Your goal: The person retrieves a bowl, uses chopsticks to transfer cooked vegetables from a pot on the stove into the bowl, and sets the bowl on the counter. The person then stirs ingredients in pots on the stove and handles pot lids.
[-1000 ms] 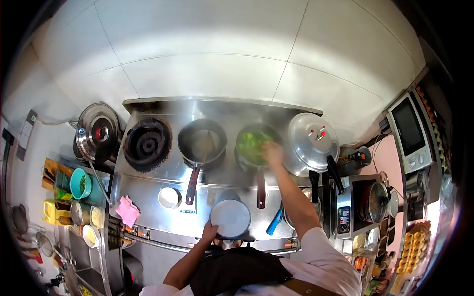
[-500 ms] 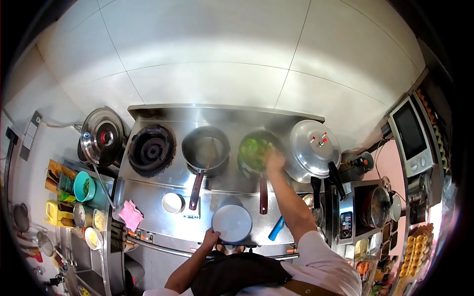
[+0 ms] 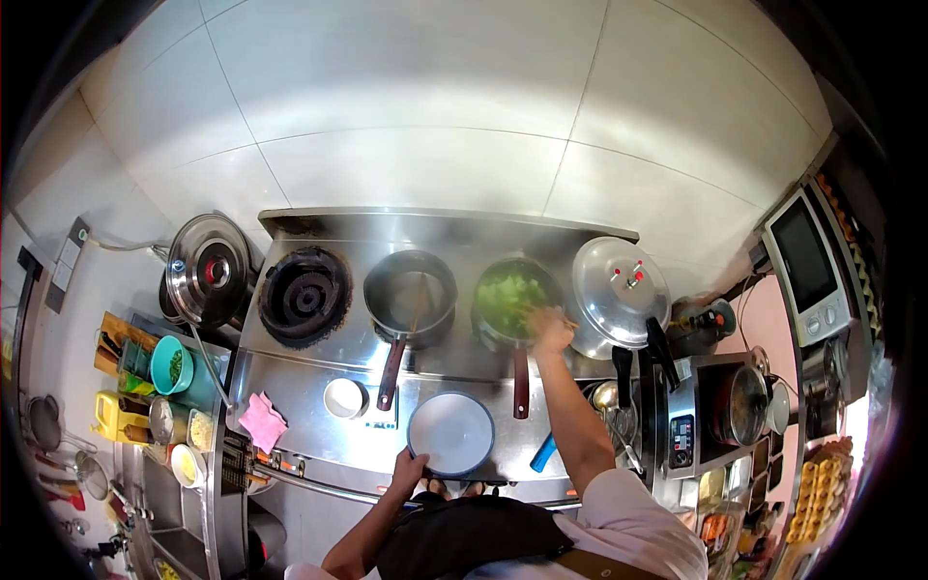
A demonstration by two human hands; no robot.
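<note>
My left hand grips the near left rim of a white bowl with a dark edge, at the counter's front edge. The inside of the bowl is bare. Over the right saucepan, my right hand is closed on chopsticks, thin and partly hidden by the fingers. Their tips reach toward green leafy vegetables in the steaming pan. Left of it stands another saucepan with liquid and a wooden stick-like utensil inside.
A pressure cooker stands to the right, its handles pointing toward me. A burner is at left. Along the counter are a small white cup, a scale, a pink cloth and a blue-handled tool.
My right hand has moved slightly right and toward me at the pan's near right rim. The vegetables show more plainly. My left hand still holds the bowl.
</note>
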